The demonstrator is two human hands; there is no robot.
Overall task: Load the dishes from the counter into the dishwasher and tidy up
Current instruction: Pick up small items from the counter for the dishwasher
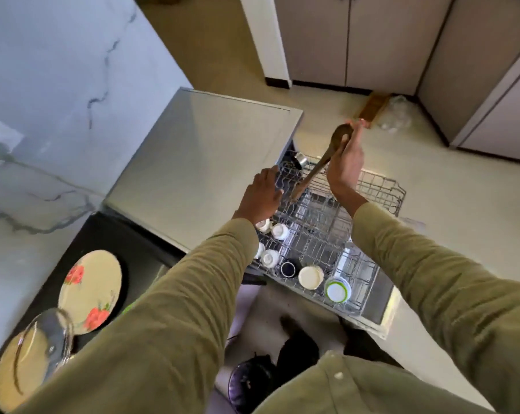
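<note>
At my near left, on the dark counter (103, 234), a cream round plate with red flowers (90, 289) and a clear glass lid (43, 339) await loading. Below me the pulled-out wire dishwasher rack (318, 231) carries white upturned cups (279, 231), a cream bowl (311, 277) and a green-rimmed bowl (337, 290) along its near edge. My left hand (263, 195) lies flat, fingers extended, holding nothing, at the rack's left rim. My right hand (343, 167) grips a long brown wooden spoon (321, 162) near its bowl, handle angled down toward the rack's far section. Step in hand, as I judge: stowing the spoon. The next move calls for guiding the handle between the wires, then releasing.
</note>
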